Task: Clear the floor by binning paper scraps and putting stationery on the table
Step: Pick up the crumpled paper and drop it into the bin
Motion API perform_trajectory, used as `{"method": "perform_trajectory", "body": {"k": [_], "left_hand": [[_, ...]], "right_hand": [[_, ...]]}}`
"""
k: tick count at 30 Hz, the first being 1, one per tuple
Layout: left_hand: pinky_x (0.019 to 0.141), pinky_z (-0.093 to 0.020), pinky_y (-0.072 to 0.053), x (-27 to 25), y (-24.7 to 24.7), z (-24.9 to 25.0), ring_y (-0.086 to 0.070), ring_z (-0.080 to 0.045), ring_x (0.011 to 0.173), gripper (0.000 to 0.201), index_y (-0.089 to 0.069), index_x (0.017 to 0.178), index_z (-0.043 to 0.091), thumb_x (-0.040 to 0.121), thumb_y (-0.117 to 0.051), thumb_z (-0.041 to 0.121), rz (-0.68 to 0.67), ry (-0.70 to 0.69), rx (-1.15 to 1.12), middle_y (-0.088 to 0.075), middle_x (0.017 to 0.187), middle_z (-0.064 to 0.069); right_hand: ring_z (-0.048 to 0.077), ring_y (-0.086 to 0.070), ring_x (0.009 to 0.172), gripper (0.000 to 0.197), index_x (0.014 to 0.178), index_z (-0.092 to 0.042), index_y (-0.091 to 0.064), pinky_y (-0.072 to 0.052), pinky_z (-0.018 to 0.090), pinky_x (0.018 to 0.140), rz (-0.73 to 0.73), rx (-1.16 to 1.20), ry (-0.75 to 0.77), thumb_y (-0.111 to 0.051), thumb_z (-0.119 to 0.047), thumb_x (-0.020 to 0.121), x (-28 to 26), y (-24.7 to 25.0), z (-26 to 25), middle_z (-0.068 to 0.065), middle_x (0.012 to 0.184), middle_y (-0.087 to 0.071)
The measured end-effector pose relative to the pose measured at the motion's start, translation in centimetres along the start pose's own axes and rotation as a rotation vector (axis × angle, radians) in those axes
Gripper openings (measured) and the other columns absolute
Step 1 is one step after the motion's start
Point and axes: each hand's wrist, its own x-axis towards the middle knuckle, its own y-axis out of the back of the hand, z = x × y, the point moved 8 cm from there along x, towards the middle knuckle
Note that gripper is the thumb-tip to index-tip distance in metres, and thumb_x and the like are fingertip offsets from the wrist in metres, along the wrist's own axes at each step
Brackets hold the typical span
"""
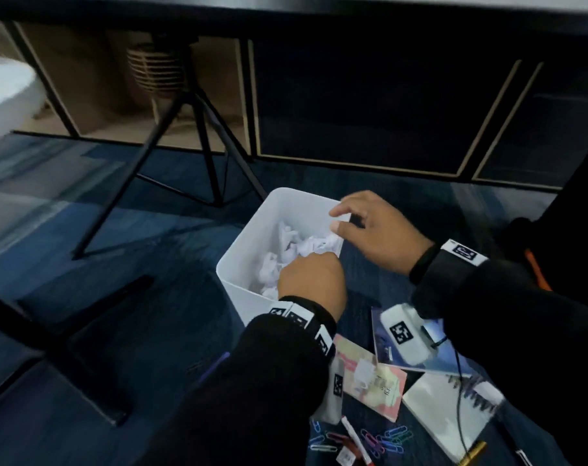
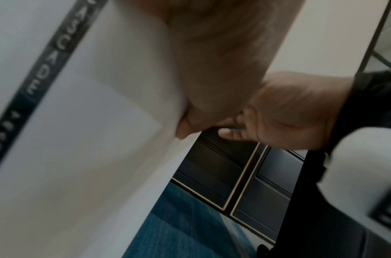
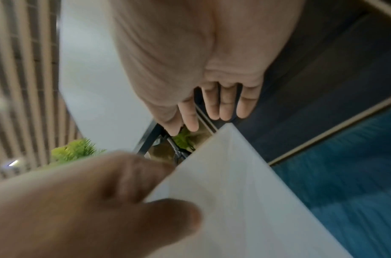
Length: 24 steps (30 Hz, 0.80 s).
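Both hands are over the square white plastic bin (image 1: 249, 264), mid-frame, crumpled white paper scraps (image 1: 296, 250) inside. Right hand (image 1: 380, 230) hangs relaxed, holding nothing. Left hand (image 1: 314, 284) curled, can't tell if gripping. Colourful paper clips (image 1: 383, 438) lie lower right.

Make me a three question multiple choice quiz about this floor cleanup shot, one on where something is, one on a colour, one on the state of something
1. Where do the paper clips lie?
A. on the carpet near the notebooks
B. inside the bin
C. on the table

2. What colour is the bin?
A. black
B. white
C. green

3. What is in the bin?
A. nothing
B. notebooks
C. crumpled paper

Answers:
1 A, the coloured clips are scattered on the blue carpet beside the notebooks.
2 B, its walls are plain white.
3 C, white crumpled paper fills its bottom, under the left hand and right hand.
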Motion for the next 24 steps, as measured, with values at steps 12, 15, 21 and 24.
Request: {"method": "perform_trajectory", "body": {"k": [12,15,21,24], "left_hand": [[0.086,-0.037,-0.043,-11.5,7.5,-8.5,-0.060,-0.030,0.105,0.035,-0.052,0.126,0.021,0.091,-0.047,0.017,0.148,0.125,0.059,-0.065,0.112,-0.006],[0.090,-0.041,-0.043,-14.1,7.9,-12.1,-0.063,-0.032,0.099,0.040,-0.050,0.129,0.025,0.089,-0.047,0.017,0.122,0.215,0.022,-0.065,0.112,-0.007],[0.073,-0.033,-0.040,-19.5,6.7,-17.6,-0.062,-0.032,0.093,0.037,-0.048,0.128,0.024,0.092,-0.045,0.018,0.040,0.302,0.063,-0.059,0.119,-0.005],[0.080,-0.037,-0.045,-21.7,6.0,-20.4,-0.061,-0.032,0.099,0.041,-0.047,0.130,0.027,0.091,-0.045,0.019,0.009,0.369,0.060,-0.057,0.125,-0.006]], "right_hand": [[0.015,-0.059,0.103,0.016,0.102,-0.022,-0.063,-0.045,0.029,0.087,-0.010,0.009,-0.229,-0.069,-0.024,0.088,-10.7,-0.6,5.4,-0.002,0.113,-0.054],[0.016,-0.062,0.100,0.017,0.101,-0.022,-0.065,-0.051,0.035,0.088,-0.063,-0.024,-0.259,-0.070,-0.027,0.085,-12.5,-2.3,6.4,0.001,0.114,-0.060],[0.017,-0.063,0.097,0.017,0.098,-0.022,-0.063,-0.051,0.036,0.086,-0.171,-0.098,-0.281,-0.070,-0.029,0.084,-15.1,-6.1,5.6,0.005,0.111,-0.065],[0.018,-0.060,0.096,0.018,0.099,-0.023,-0.063,-0.046,0.030,0.083,-0.188,-0.151,-0.307,-0.069,-0.032,0.084,-16.3,-7.1,4.8,0.003,0.110,-0.058]]}}
